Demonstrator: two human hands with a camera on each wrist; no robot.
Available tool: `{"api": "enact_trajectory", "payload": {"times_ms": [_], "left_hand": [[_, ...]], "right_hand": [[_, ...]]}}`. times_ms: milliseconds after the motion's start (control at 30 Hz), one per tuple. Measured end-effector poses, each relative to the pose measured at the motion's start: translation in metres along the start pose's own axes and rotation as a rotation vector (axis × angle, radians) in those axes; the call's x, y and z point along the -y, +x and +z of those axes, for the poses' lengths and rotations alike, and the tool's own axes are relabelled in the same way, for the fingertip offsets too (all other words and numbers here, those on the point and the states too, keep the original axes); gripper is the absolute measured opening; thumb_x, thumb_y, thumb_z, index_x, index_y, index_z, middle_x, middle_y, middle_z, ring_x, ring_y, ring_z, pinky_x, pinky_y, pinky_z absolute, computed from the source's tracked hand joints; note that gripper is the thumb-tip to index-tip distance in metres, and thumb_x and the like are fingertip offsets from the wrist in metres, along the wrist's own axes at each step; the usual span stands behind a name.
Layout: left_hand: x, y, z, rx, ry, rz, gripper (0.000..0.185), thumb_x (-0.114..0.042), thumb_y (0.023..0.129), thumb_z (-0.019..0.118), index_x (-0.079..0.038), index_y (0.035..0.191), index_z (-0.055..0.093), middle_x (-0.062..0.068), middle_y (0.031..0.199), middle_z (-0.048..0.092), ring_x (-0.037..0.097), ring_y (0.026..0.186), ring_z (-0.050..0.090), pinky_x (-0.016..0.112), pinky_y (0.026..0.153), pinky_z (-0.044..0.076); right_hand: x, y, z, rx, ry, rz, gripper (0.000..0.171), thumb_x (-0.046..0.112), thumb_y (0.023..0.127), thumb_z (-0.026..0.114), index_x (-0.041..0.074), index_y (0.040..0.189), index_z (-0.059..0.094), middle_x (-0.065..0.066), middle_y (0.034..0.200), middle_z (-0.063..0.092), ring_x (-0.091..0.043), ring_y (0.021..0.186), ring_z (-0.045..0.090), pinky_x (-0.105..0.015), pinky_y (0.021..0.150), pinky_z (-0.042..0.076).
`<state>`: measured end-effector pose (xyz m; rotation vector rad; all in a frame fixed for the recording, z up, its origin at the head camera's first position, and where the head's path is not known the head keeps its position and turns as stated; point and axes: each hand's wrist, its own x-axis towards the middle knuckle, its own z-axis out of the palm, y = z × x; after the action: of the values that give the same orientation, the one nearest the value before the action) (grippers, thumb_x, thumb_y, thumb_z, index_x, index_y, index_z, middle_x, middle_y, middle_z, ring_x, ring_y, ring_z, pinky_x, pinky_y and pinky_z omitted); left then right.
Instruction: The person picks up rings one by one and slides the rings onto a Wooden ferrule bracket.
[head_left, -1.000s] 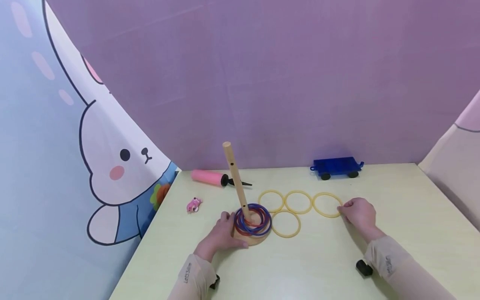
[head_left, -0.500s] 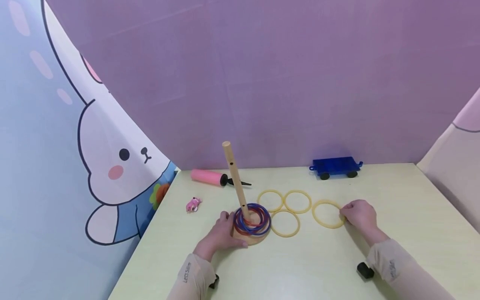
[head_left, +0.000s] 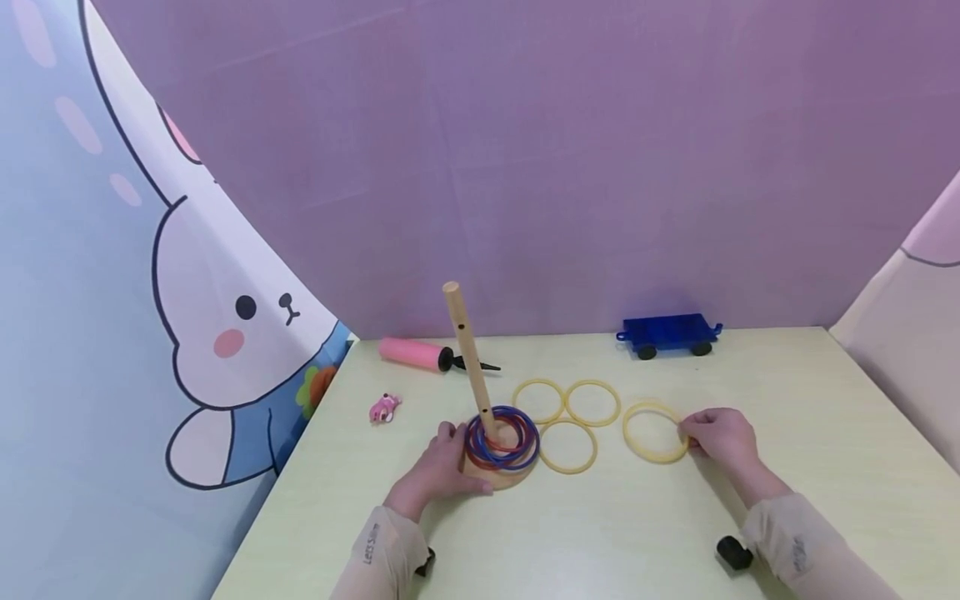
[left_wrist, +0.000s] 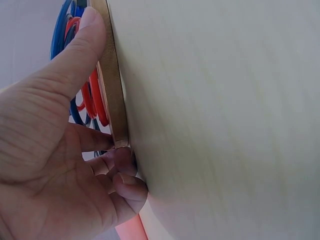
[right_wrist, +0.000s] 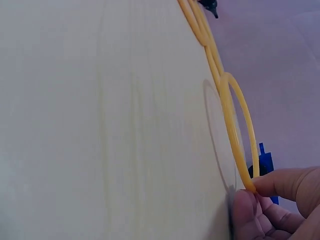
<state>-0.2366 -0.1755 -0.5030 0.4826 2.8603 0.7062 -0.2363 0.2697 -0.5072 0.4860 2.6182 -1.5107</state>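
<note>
In the head view my right hand [head_left: 723, 435] pinches the near-right edge of a yellow ring [head_left: 652, 459] between thumb and fingers. The right wrist view shows that ring [right_wrist: 229, 120] tilted up off the table, its shadow falling beside it. My left hand [head_left: 433, 468] grips the round wooden base [head_left: 501, 481] of a ring-toss stand, thumb on the near side and fingers around the far left. From the base rises a wooden post [head_left: 470, 358], leaning left in this view. Several blue rings [head_left: 537, 442] and red rings lie loosely stacked around its foot.
Three more yellow rings [head_left: 568, 472] lie flat, edge to edge, right of the stand. Behind stand a pink hand pump [head_left: 411, 353] with a black nozzle and a blue wheeled cart [head_left: 670, 332]. A small pink toy figure [head_left: 384, 408] lies left of the post. A purple backdrop [head_left: 555, 208] borders the table.
My right hand has lifted the yellow ring off the table and drawn it a little nearer, apart from the other yellow rings. The left hand keeps its hold on the base.
</note>
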Motion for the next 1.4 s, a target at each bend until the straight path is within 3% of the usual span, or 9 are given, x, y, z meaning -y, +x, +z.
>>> {"api": "enact_trajectory", "payload": {"times_ms": [233,567,833,1400], "left_hand": [[0.002,0.001,0.002,-0.001,-0.006,0.005,0.117,-0.057,0.064,0.085,-0.001,0.151,0.03,0.021,0.13,0.037,0.035,0.114,0.046,0.052,0.098,0.043],[0.0,-0.001,0.002,0.006,-0.021,-0.003,0.116,-0.056,0.064,0.085,-0.003,0.152,0.03,0.02,0.131,0.037,0.035,0.115,0.045,0.052,0.099,0.042],[0.002,0.0,0.003,0.003,-0.013,-0.003,0.117,-0.057,0.064,0.084,-0.002,0.152,0.029,0.02,0.131,0.037,0.035,0.115,0.045,0.052,0.098,0.043],[0.002,0.0,0.003,-0.004,-0.008,0.001,0.117,-0.056,0.064,0.085,-0.003,0.152,0.03,0.02,0.131,0.037,0.036,0.115,0.046,0.052,0.098,0.043]], "right_hand": [[0.003,-0.011,-0.001,0.04,0.087,-0.02,0.032,0.012,0.091,0.063,-0.014,0.109,0.063,-0.007,0.076,0.067,-0.015,0.066,0.062,-0.03,0.06,0.056],[0.03,-0.034,0.004,0.125,0.208,-0.118,0.033,0.008,0.093,0.063,-0.017,0.114,0.06,-0.019,0.096,0.069,-0.014,0.068,0.064,-0.029,0.064,0.057],[0.049,-0.048,0.007,0.181,0.266,-0.163,0.032,0.008,0.095,0.062,-0.016,0.116,0.059,-0.007,0.091,0.069,-0.015,0.071,0.065,-0.029,0.067,0.057],[0.088,-0.07,0.006,0.235,0.346,-0.3,0.035,0.01,0.094,0.065,-0.017,0.115,0.059,-0.008,0.088,0.069,-0.015,0.071,0.067,-0.029,0.068,0.058]]}}
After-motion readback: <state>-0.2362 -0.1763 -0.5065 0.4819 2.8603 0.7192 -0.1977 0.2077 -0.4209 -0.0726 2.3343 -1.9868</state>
